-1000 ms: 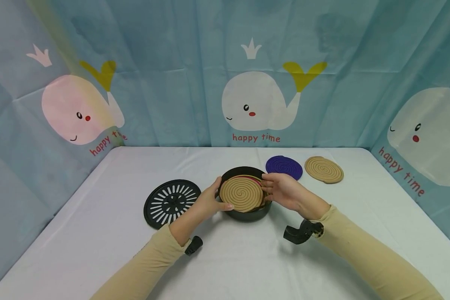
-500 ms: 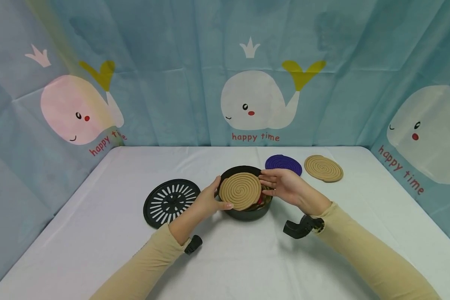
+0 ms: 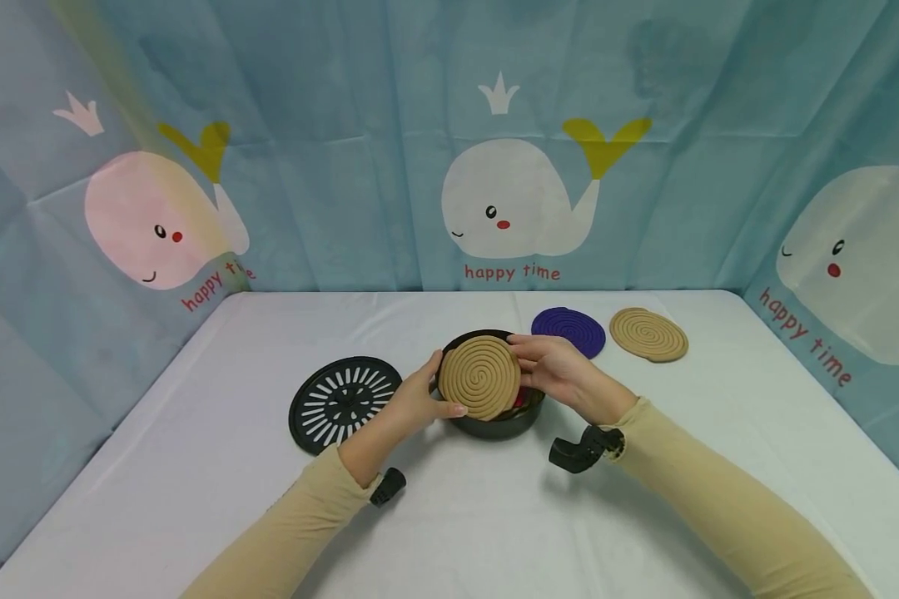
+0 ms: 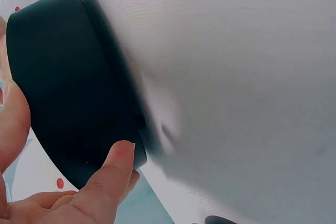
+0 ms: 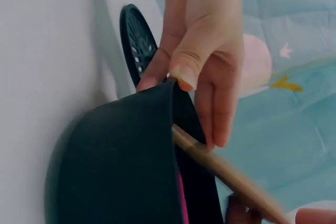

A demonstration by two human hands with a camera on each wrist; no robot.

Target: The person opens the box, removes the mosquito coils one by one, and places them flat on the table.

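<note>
A tan spiral-coiled coaster (image 3: 479, 378) leans tilted in a round black container (image 3: 498, 428), its right side raised. My right hand (image 3: 565, 374) pinches that raised edge; in the right wrist view, fingertips (image 5: 314, 215) meet the coaster's end at the bottom right. My left hand (image 3: 412, 399) grips the container's left side. The right wrist view shows its thumb (image 5: 185, 72) on the rim, and the left wrist view has fingers along the dark wall (image 4: 63, 87). Beneath the coaster a bit of red (image 3: 521, 398) shows; the rest inside is hidden.
A black slotted round lid (image 3: 348, 402) lies left of the container, partly behind my left hand. Toward the back right, a purple coiled coaster (image 3: 569, 330) and another tan one (image 3: 648, 334) lie flat on the white tablecloth (image 3: 479, 524). Whale-print curtains surround the table.
The tan coaster's right side has risen and its face has tipped leftward, uncovering red beneath. My right hand has shifted slightly up and left with it. My left hand has stayed on the container.
</note>
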